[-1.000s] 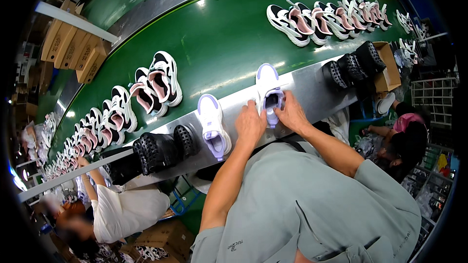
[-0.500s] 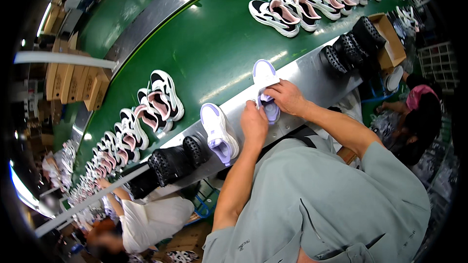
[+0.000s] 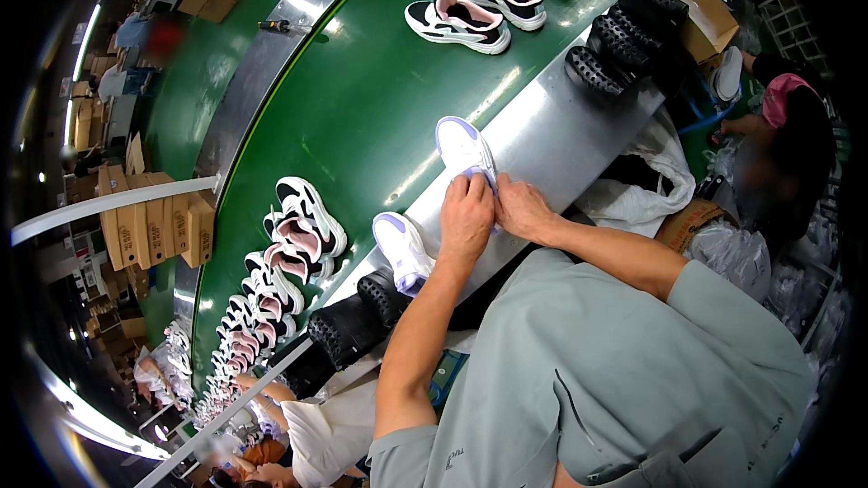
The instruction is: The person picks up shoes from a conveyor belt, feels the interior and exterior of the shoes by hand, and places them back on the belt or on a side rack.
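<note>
A white sneaker with lavender trim [image 3: 463, 146] lies with its toe pointing away from me, partly on the metal ledge and over the green belt. My left hand [image 3: 467, 215] is closed on the upper around its opening, fingers bunched together. Beside it, my right hand [image 3: 524, 208] pinches the right edge of the same opening. Both hands hide the heel and most of the collar. The matching sneaker [image 3: 403, 251] rests on the ledge to the left, its heel partly behind my left forearm.
Black-and-white sneakers with pink linings [image 3: 307, 226] line the green belt [image 3: 362, 108] at left and far right. Black studded blocks [image 3: 348, 330] sit on the metal ledge [image 3: 561, 145] at both sides. An open carton [image 3: 701, 14] stands at right. Co-workers sit lower left and right.
My left hand has moved up over the shoe's opening. My right hand has come down from the tongue area to the shoe's side. The whole view has shifted.
</note>
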Demonstrator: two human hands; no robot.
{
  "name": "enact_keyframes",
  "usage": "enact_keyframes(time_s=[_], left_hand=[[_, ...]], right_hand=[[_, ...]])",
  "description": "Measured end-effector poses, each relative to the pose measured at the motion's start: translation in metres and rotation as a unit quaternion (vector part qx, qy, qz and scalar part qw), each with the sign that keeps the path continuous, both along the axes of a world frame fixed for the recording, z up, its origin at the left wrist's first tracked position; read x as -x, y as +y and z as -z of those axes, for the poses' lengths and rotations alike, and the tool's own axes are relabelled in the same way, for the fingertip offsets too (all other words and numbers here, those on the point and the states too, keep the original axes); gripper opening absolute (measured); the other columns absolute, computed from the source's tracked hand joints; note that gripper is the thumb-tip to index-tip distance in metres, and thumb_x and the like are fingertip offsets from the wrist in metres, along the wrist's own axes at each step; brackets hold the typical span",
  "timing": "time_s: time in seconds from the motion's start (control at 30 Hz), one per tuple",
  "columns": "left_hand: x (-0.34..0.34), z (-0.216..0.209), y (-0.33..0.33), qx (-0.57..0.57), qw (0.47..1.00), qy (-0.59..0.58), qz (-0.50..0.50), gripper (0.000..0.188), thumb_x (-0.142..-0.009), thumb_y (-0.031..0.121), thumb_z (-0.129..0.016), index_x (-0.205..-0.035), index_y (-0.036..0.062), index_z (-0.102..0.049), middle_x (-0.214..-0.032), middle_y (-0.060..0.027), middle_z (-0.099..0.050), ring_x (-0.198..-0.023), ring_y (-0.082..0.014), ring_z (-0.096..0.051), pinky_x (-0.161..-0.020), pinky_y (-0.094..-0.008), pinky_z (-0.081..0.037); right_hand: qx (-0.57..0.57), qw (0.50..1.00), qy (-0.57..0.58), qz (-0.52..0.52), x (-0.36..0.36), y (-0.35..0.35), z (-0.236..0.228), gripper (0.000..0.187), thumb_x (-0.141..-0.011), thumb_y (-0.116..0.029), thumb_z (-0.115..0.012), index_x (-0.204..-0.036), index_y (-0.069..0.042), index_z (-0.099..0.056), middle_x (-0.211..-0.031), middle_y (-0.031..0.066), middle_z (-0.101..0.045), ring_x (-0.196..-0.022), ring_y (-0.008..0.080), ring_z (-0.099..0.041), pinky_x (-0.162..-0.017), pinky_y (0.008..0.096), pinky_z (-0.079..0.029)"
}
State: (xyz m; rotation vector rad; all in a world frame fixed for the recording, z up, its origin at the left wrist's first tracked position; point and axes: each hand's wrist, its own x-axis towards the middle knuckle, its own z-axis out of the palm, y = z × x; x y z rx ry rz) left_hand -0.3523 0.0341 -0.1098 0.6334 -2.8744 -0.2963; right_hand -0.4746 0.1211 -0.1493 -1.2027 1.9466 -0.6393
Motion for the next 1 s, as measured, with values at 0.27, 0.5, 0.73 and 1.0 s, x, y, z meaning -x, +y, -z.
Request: enact_keyframes(time_s=[0.27, 0.5, 0.73, 1.0], left_hand=[[-0.015, 0.006, 0.046, -0.115, 0.934, 0.047, -0.334, 0.034, -0.085, 0.030, -0.075, -0.090, -0.0036, -0.071, -0.088, -0.0197, -0.067, -0.087, -0.0383, -0.057, -0.082, -0.0474, -0.046], [-0.005, 0.018, 0.041, -0.138, 0.893, 0.079, -0.422, 0.031, -0.087, 0.027, -0.072, -0.078, -0.0022, -0.069, -0.084, -0.0169, -0.069, -0.086, -0.0363, -0.056, -0.081, -0.0473, -0.043], [-0.005, 0.020, 0.039, -0.134, 0.888, 0.075, -0.433, 0.032, -0.086, 0.028, -0.070, -0.077, -0.0021, -0.070, -0.078, -0.0172, -0.069, -0.084, -0.0351, -0.056, -0.080, -0.0473, -0.044], [-0.015, 0.028, 0.034, -0.230, 0.846, 0.138, -0.462, 0.030, -0.088, 0.022, -0.069, -0.073, -0.0039, -0.067, -0.072, -0.0193, -0.063, -0.078, -0.0344, -0.053, -0.072, -0.0472, -0.043]], right_hand=[[0.014, 0.993, -0.102, 0.051, -0.021, 0.005, 0.017, 0.034, -0.095, -0.025, -0.062, -0.103, 0.006, -0.050, -0.084, 0.0309, -0.067, -0.083, 0.0487, -0.067, -0.075, 0.0556, -0.052], [0.049, 0.972, -0.230, -0.005, -0.006, 0.012, 0.037, 0.030, -0.093, -0.022, -0.062, -0.107, 0.003, -0.055, -0.081, 0.0227, -0.069, -0.076, 0.0381, -0.069, -0.073, 0.0474, -0.053], [-0.034, 0.888, -0.426, 0.172, 0.039, -0.034, -0.023, 0.029, -0.092, -0.030, -0.067, -0.089, -0.002, -0.063, -0.073, 0.0033, -0.058, -0.058, 0.0107, -0.053, -0.045, 0.0263, -0.041], [-0.085, 0.827, -0.548, 0.088, 0.045, -0.066, -0.035, 0.014, -0.093, -0.013, -0.065, -0.083, -0.004, -0.061, -0.070, 0.0003, -0.052, -0.053, 0.0049, -0.044, -0.037, 0.0208, -0.029]])
